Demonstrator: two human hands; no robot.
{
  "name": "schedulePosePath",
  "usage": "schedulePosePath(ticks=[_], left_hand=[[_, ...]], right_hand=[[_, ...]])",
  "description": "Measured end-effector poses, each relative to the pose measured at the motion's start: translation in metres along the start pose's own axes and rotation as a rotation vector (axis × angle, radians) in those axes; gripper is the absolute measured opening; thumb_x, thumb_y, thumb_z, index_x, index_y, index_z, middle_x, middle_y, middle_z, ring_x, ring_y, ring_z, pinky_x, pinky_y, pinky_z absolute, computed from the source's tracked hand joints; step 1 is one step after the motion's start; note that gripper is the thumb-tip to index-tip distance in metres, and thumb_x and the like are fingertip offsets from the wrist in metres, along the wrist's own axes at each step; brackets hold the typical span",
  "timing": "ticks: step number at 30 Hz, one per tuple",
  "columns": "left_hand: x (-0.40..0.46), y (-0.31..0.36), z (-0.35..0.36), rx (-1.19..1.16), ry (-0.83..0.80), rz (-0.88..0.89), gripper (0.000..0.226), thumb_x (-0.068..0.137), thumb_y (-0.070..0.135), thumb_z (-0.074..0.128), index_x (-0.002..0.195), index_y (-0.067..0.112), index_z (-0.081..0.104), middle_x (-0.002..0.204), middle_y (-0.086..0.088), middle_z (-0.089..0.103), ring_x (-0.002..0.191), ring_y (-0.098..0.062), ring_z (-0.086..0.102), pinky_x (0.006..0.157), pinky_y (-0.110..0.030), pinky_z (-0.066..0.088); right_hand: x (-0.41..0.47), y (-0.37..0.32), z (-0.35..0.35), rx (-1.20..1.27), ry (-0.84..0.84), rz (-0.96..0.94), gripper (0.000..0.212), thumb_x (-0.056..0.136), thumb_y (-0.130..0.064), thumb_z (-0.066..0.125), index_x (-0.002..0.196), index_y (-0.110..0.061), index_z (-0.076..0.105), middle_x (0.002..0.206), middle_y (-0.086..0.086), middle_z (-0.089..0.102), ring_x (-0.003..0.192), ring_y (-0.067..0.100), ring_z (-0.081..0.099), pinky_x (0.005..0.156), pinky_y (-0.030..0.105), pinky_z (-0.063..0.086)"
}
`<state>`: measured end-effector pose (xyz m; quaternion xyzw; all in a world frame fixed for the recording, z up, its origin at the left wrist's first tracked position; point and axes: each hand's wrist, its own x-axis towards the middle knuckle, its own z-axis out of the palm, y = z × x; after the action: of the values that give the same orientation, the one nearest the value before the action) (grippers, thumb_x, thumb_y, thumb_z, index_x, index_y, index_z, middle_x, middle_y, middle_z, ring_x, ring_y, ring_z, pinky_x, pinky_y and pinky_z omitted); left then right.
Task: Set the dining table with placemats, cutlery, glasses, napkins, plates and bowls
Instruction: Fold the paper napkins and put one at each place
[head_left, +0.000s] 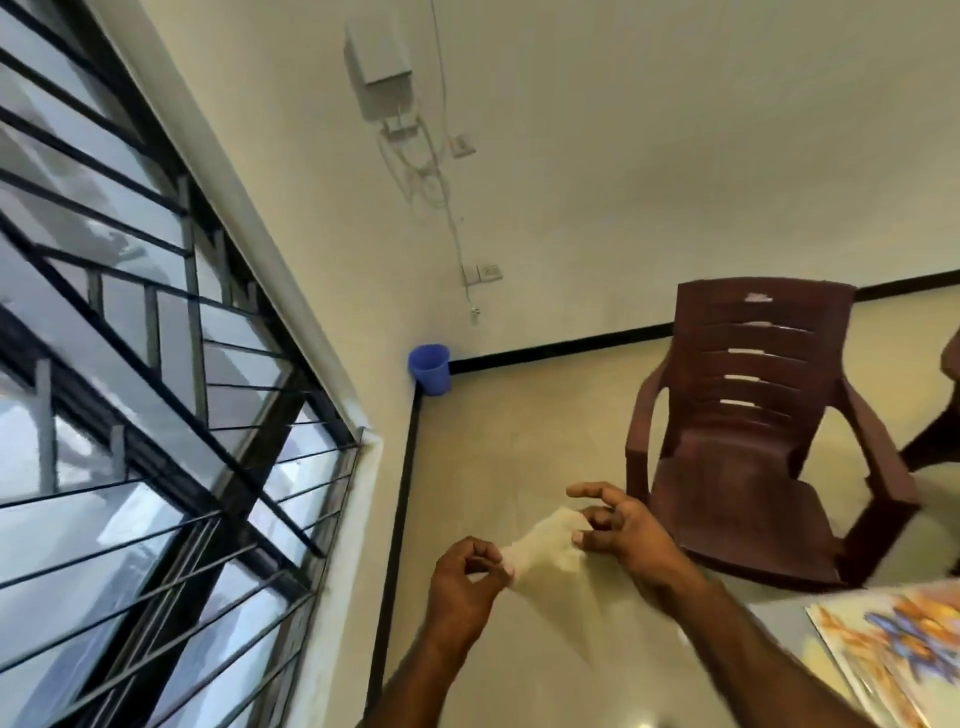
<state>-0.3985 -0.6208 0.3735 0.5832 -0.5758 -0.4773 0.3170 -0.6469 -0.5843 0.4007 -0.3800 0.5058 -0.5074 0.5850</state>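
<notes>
Both hands raised in front of the body, above the floor, a pale napkin (540, 551) stretched between them. Left hand (462, 577): fingers curled, fingertips pinching the napkin's left end at its edge. Right hand (618, 530): thumb and curled fingers pinching the napkin's right end; forefinger sticks out loose above it. Napkin thin, slightly see-through, blurred; spans the gap from grip to grip and hangs down a little below the line between them; touches no surface. At the lower right corner of the view, the corner of the table (779, 618) with a placemat (893, 644), orange and blue print, lying along its edge. Brown plastic chair (753, 431) beyond the right hand. Blue bucket (430, 369) in the corner of the room. Barred window (130, 364) at left
</notes>
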Motion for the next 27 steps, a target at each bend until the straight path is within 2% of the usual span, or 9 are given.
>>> schedulePosePath(ticks=[1, 5, 7, 9, 13, 16, 20, 24, 27], left_hand=[[0.019, 0.007, 0.002, 0.030, 0.026, 0.038, 0.018, 0.084, 0.015, 0.085, 0.087, 0.026, 0.071, 0.097, 0.010, 0.073, 0.099, -0.013, 0.068, 0.082, -0.027, 0.058], [0.090, 0.047, 0.001, -0.001, 0.111, 0.159, 0.025, 0.091, 0.022, 0.080, 0.108, 0.037, 0.069, 0.119, 0.020, 0.066, 0.112, -0.001, 0.060, 0.084, -0.015, 0.050], [0.138, 0.072, 0.000, -0.052, 0.026, 0.179, 0.023, 0.095, 0.030, 0.076, 0.114, 0.042, 0.069, 0.124, 0.019, 0.067, 0.118, 0.001, 0.060, 0.091, -0.018, 0.051], [0.183, 0.090, 0.001, -0.107, -0.083, 0.183, 0.025, 0.094, 0.042, 0.075, 0.118, 0.043, 0.069, 0.126, 0.016, 0.068, 0.121, -0.002, 0.062, 0.099, -0.027, 0.054], [0.280, 0.112, -0.001, -0.161, -0.225, 0.243, 0.060, 0.075, 0.063, 0.084, 0.125, 0.036, 0.065, 0.125, 0.011, 0.067, 0.115, -0.008, 0.064, 0.094, -0.033, 0.060], [0.337, 0.120, 0.001, -0.088, -0.249, 0.256, 0.053, 0.074, 0.056, 0.090, 0.117, 0.034, 0.067, 0.117, 0.012, 0.070, 0.109, -0.012, 0.067, 0.092, -0.038, 0.061], [0.463, 0.143, -0.013, -0.155, -0.274, 0.267, 0.008, 0.090, 0.022, 0.083, 0.095, 0.025, 0.078, 0.099, -0.004, 0.078, 0.095, -0.027, 0.074, 0.085, -0.041, 0.063], [0.573, 0.191, -0.006, -0.087, -0.336, 0.289, 0.007, 0.090, 0.011, 0.082, 0.089, 0.018, 0.081, 0.090, -0.007, 0.078, 0.089, -0.034, 0.072, 0.083, -0.047, 0.060], [0.643, 0.216, 0.023, -0.064, -0.409, 0.303, 0.006, 0.090, 0.014, 0.082, 0.087, 0.018, 0.081, 0.089, -0.006, 0.078, 0.086, -0.028, 0.073, 0.082, -0.044, 0.061]], right_hand=[[0.022, -0.014, -0.005, -0.019, -0.044, 0.006, 0.053, 0.087, 0.008, 0.074, 0.128, -0.024, 0.065, 0.097, 0.016, 0.076, 0.091, 0.027, 0.072, 0.086, 0.039, 0.058], [0.101, -0.063, -0.014, -0.051, -0.180, 0.002, 0.057, 0.085, 0.015, 0.071, 0.133, -0.013, 0.058, 0.075, 0.008, 0.063, 0.075, 0.021, 0.061, 0.073, 0.028, 0.052], [0.143, -0.082, -0.018, -0.059, -0.216, -0.013, 0.059, 0.082, 0.010, 0.076, 0.133, -0.014, 0.058, 0.080, 0.017, 0.059, 0.078, 0.028, 0.058, 0.074, 0.031, 0.051], [0.185, -0.096, -0.022, -0.071, -0.209, -0.041, 0.058, 0.083, 0.010, 0.076, 0.133, -0.014, 0.058, 0.086, 0.019, 0.066, 0.081, 0.030, 0.062, 0.076, 0.034, 0.053], [0.285, -0.116, -0.026, -0.020, -0.069, -0.098, 0.052, 0.085, 0.010, 0.074, 0.130, -0.014, 0.061, 0.105, 0.023, 0.074, 0.091, 0.034, 0.071, 0.086, 0.046, 0.056], [0.342, -0.125, -0.032, -0.015, 0.012, -0.129, 0.051, 0.084, 0.008, 0.075, 0.128, -0.015, 0.064, 0.109, 0.024, 0.074, 0.094, 0.035, 0.070, 0.090, 0.048, 0.054], [0.441, -0.153, -0.034, 0.033, 0.165, -0.144, 0.045, 0.085, 0.007, 0.076, 0.123, -0.015, 0.070, 0.088, 0.012, 0.071, 0.083, 0.027, 0.065, 0.077, 0.037, 0.052], [0.508, -0.177, -0.061, 0.040, 0.308, -0.161, 0.037, 0.085, 0.007, 0.076, 0.117, -0.012, 0.074, 0.084, 0.006, 0.069, 0.080, 0.020, 0.066, 0.077, 0.033, 0.054], [0.554, -0.186, -0.096, 0.055, 0.393, -0.149, 0.031, 0.086, 0.008, 0.075, 0.112, -0.008, 0.076, 0.086, 0.008, 0.069, 0.080, 0.019, 0.067, 0.073, 0.027, 0.057]])
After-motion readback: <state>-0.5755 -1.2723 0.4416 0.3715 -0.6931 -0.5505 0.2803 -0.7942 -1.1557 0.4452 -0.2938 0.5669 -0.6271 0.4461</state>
